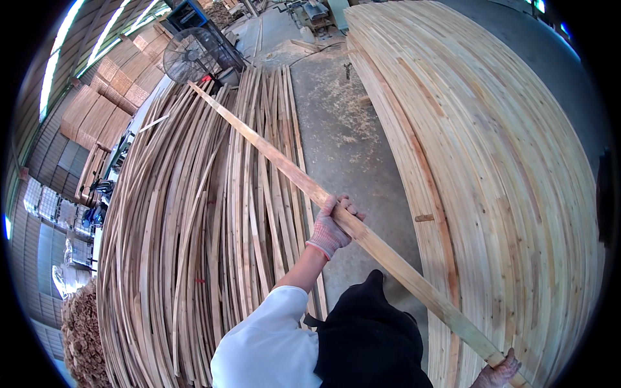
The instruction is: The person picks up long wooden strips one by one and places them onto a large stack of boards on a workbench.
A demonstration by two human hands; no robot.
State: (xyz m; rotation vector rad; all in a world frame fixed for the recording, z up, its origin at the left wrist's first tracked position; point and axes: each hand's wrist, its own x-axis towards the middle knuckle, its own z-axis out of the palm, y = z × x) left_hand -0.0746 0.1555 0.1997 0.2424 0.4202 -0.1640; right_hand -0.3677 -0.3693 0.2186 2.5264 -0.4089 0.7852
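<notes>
A long wooden board (278,157) runs slantwise across the view, from over the left pile down to the lower right. My left hand (333,227), in a pinkish work glove, grips it near its middle, fingers wrapped round the edge. Close to the board's near end, at the lower right, my right hand (497,373) is closed round it, partly cut off by the picture's rim. Beneath the board's far half lies a pile of loose wooden strips (194,213). A broad stack of pale planks (491,174) fills the right side, below the board's near half.
Between the two piles runs a grey concrete floor (349,155) strewn with sawdust. A large fan (191,57) stands at the far end of the left pile. Stacked wood bundles (97,116) line the left wall. A small wood offcut (424,218) lies on the right stack's edge.
</notes>
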